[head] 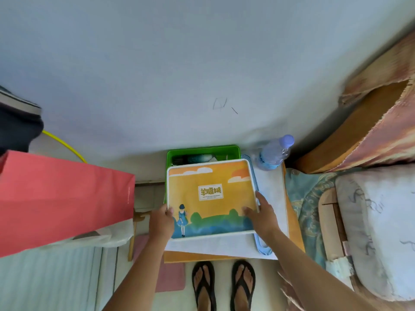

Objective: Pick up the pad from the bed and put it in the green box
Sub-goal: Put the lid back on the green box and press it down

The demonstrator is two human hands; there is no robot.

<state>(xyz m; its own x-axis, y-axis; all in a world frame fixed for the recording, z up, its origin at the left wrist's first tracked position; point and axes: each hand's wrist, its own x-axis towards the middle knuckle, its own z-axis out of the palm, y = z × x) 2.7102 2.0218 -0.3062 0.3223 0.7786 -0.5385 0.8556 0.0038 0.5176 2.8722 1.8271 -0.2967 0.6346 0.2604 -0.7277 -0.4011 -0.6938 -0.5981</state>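
Red bag: a coral-red paper bag (62, 198) stood at the far left, well apart from your work.
Left hand: your left hand (161, 223) gripped the pad's near-left corner, thumb on top, fingers curled underneath.
Pad: the flat rectangular pad (211, 198), orange with a white border, a printed girl and green hills, lay tilted over the green plastic box (203, 151), covering most of its opening.
Right hand: your right hand (261, 215) clasped the pad's right edge, fingers closed on it.
Bottle: a clear plastic bottle with a purple cap (275, 153) lay just beside the box.
Bed: the patterned bed (370, 221) sat at the right.
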